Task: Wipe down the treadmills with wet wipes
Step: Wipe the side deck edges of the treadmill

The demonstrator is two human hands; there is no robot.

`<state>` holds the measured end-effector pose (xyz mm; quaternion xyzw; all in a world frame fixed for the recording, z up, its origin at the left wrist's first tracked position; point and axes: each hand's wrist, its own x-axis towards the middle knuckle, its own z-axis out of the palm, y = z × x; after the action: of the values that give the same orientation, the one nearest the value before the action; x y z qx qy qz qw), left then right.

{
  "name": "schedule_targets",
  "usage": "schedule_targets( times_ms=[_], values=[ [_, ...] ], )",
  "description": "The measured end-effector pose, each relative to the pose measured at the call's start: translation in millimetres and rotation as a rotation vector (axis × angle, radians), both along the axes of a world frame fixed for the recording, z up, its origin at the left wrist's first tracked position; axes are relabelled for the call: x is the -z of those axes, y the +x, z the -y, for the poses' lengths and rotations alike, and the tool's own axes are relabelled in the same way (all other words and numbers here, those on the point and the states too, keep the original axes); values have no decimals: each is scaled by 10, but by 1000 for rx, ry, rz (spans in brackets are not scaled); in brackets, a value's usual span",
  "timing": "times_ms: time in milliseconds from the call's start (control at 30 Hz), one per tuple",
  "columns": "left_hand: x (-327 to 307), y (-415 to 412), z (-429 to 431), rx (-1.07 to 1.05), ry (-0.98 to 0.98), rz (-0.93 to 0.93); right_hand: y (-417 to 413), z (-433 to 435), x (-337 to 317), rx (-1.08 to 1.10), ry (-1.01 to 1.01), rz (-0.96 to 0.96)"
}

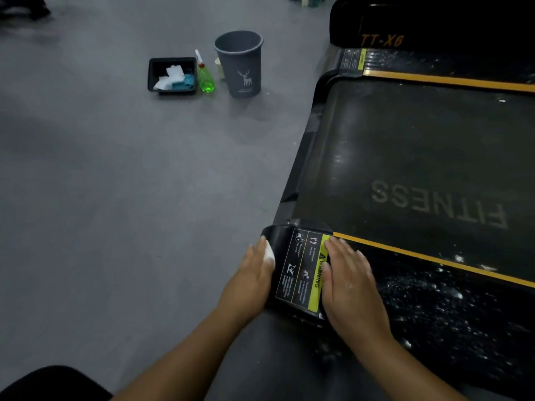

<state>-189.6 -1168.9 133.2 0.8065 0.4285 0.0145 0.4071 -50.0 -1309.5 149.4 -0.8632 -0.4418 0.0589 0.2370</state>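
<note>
A black treadmill [405,157] with orange side stripes and a belt marked FITNESS fills the right side. Its rear corner cap carries a yellow WARNING label [317,273]. My left hand [254,279] presses a white wet wipe [269,253] against the outer side of that corner cap; only a small part of the wipe shows past the fingers. My right hand [347,282] lies flat with straight fingers on the side rail, just right of the label. White specks dot the rail near my right wrist.
On the grey floor to the upper left stand a black tray [153,73] with white wipes and a teal cloth, a green spray bottle [205,78] and a grey bin [241,63] with a deer print. A second treadmill, marked TT-X6 [382,40], sits behind.
</note>
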Motion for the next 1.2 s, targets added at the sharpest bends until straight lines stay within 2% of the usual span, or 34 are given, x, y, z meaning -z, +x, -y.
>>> schedule_targets(
  times_ms=[33,67,133,200,267,367,433,500,567,633,767,867,933,1033,1133,1200],
  values=[
    [12,139,-85,-22,-23,-1,0,2,-8,6,12,0],
    [-10,283,-92,8,38,-29,6,-5,-9,10,29,-3],
    [-50,384,151,168,324,-95,12,-5,-6,17,81,-26],
    [-81,153,473,366,506,-35,12,4,2,30,144,-74],
    [-52,-182,618,511,556,25,10,22,-16,54,189,-119],
    [-72,-160,388,529,552,13,-17,39,-50,63,229,-138],
    [-142,132,221,497,424,-34,-11,32,-37,73,232,-149],
    [-189,368,208,568,464,-79,5,41,-20,77,248,-163],
    [-206,473,277,660,529,-17,31,42,-24,91,277,-205],
    [-222,460,278,700,483,84,34,39,-47,94,308,-215],
    [-385,292,54,444,260,203,35,34,-58,78,299,-105],
    [-277,163,-46,292,224,124,-2,2,-30,-91,126,183],
    [-188,144,-27,265,175,74,-73,-140,-25,-164,-16,270],
    [-104,109,16,314,172,80,-239,-240,-12,-196,-152,245],
    [-115,67,-19,326,177,85,-246,25,26,-279,-192,255],
    [-103,66,-10,334,209,95,-86,103,-41,-232,-241,236]
  ],
)
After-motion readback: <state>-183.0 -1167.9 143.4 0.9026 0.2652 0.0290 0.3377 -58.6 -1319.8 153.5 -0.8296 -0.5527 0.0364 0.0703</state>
